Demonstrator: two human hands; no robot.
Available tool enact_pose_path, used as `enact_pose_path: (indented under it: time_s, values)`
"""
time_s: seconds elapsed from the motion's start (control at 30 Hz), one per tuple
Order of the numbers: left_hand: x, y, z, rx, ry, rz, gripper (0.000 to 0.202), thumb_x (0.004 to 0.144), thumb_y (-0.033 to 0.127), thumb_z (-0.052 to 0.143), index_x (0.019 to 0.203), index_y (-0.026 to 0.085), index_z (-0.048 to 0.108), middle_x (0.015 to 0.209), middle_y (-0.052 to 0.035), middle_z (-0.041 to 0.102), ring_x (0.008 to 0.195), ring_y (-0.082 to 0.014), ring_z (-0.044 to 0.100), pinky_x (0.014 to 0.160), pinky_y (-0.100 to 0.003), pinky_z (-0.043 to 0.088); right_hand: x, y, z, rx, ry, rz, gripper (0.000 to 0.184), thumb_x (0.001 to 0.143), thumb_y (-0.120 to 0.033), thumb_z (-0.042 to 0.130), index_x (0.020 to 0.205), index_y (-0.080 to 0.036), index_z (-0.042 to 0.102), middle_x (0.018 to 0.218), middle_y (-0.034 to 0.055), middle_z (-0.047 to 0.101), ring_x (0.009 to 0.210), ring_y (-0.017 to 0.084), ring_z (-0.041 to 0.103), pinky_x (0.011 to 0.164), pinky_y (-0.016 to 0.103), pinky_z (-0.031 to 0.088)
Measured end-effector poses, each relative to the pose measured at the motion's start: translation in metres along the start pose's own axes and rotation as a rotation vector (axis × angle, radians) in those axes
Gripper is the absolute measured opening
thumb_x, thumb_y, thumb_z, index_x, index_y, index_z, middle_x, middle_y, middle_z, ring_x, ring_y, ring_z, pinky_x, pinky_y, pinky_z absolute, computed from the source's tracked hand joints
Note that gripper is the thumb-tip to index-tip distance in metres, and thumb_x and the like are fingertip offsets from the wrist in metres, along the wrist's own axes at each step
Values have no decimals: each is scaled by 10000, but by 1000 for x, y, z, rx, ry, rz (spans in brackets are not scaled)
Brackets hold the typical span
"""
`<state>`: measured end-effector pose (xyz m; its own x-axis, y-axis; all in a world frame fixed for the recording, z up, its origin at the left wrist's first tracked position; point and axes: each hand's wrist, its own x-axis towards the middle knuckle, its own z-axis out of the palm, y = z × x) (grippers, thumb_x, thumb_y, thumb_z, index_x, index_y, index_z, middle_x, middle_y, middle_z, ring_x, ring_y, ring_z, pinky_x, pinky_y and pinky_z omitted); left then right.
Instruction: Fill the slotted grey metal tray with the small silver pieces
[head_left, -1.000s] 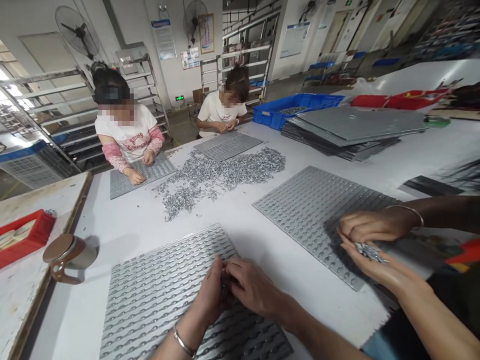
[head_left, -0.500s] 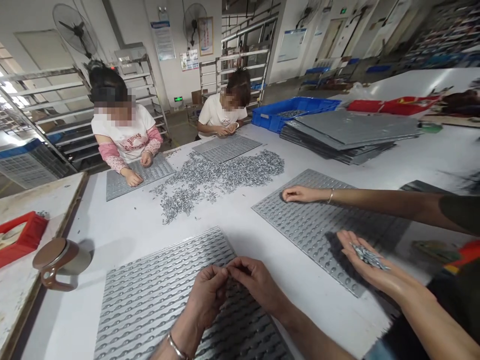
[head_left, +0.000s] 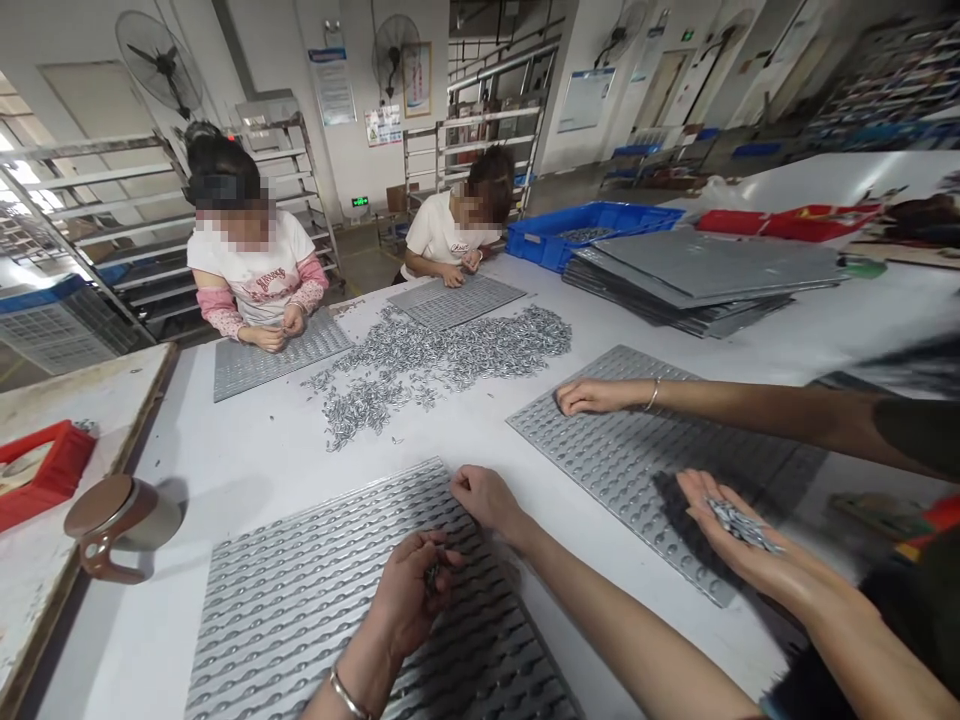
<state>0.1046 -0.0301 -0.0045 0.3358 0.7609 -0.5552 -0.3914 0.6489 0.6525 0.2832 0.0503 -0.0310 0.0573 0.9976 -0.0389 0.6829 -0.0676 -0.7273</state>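
My left hand (head_left: pixel 414 592), with a bangle at the wrist, is cupped over a grey moulded sheet (head_left: pixel 300 580). A few small metal pieces (head_left: pixel 431 574) show in its curled fingers. My right hand (head_left: pixel 486 497) is at the sheet's far right corner, fingertips pressed together and pointing down; whatever they pinch is hidden. Rows of small oval bumps or hollows run across the sheet. Beyond it lies a loose heap of small silvery pointed metal pieces (head_left: pixel 450 350).
On the right, a co-worker's hands work over another sheet (head_left: pixel 592 450), one palm holding metal pieces (head_left: pixel 742 525). Two people sit opposite with sheets. A brown-lidded mug (head_left: pixel 124 525) and red tray (head_left: pixel 41 470) stand left. Stacked sheets (head_left: pixel 705 265) and a blue crate (head_left: pixel 547 245) lie back right.
My right hand has left my left hand and moved forward to the sheet's far corner. My left hand's fingers have loosened, showing the metal pieces.
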Motion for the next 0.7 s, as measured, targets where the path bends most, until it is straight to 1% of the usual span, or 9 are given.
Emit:
enact_pose_path:
  time_s: [0.07, 0.13, 0.23, 0.27, 0.33, 0.37, 0.47, 0.57, 0.7]
  values:
    - [0, 2, -1, 40, -36, 26, 363, 764, 369, 761, 1002, 148, 600, 769, -65, 699, 446, -66, 420, 393, -182, 189, 3, 2, 2, -12, -1, 9, 124, 800, -140, 584, 699, -186, 641, 688, 20, 683, 679, 161, 591, 654, 253, 395]
    - [2, 6, -1, 53, -61, 24, 429, 786, 466, 744, 1023, 133, 611, 772, -72, 704, 438, -72, 417, 382, -194, 179, 4, 2, 0, -6, -1, 13, 75, 787, -133, 606, 802, -184, 659, 702, 7, 679, 687, 161, 598, 667, 250, 408]
    - [3, 13, 1, 40, -82, 6, 598, 827, 648, 647, 1118, 126, 611, 771, -73, 711, 418, -78, 399, 371, -205, 154, -6, -4, -7, 26, 16, 22, 220, 838, -193, 612, 1056, -175, 643, 748, -3, 683, 714, 169, 623, 698, 258, 448]
    - [2, 14, 2, 44, -85, 7, 665, 833, 708, 598, 1163, 130, 600, 768, -73, 715, 410, -79, 390, 372, -208, 159, -13, -8, -11, 52, 34, 7, 227, 875, -230, 593, 1091, -175, 634, 780, 5, 690, 733, 172, 633, 713, 265, 462]
    - [0, 15, 5, 76, -100, 26, 772, 834, 793, 507, 1248, 144, 571, 742, -67, 713, 397, -85, 383, 379, -215, 183, -32, -19, -19, 125, 36, -95, 184, 937, -297, 549, 1041, -191, 658, 851, 26, 702, 783, 176, 646, 744, 276, 482]
    - [-2, 15, 7, 97, -109, 37, 809, 829, 819, 476, 1280, 152, 558, 709, -53, 699, 389, -88, 381, 382, -219, 187, -43, -25, -24, 163, 0, -181, 176, 948, -311, 545, 976, -201, 680, 877, 32, 704, 803, 177, 649, 754, 278, 488]
    - [-7, 9, 13, 142, -75, 36, 882, 783, 876, 455, 1337, 195, 533, 567, 39, 572, 354, -90, 338, 384, -221, 144, -75, -39, -34, 148, -216, -409, 146, 914, -224, 586, 894, -228, 730, 915, 30, 701, 861, 184, 651, 777, 284, 491]
    - [-9, 2, 17, 152, -12, -13, 875, 762, 892, 460, 1298, 206, 551, 515, 81, 482, 334, -84, 302, 390, -220, 115, -95, -42, -37, -20, -276, -490, 209, 856, -98, 574, 886, -225, 737, 915, 40, 691, 891, 203, 639, 803, 314, 485]
    - [-9, -4, 18, 171, -81, -71, 712, 776, 845, 511, 1010, 183, 629, 491, 64, 475, 343, -92, 339, 378, -229, 115, -106, -36, -39, -103, -230, -491, 167, 868, -96, 561, 874, -211, 682, 941, 51, 686, 882, 202, 632, 825, 331, 490]
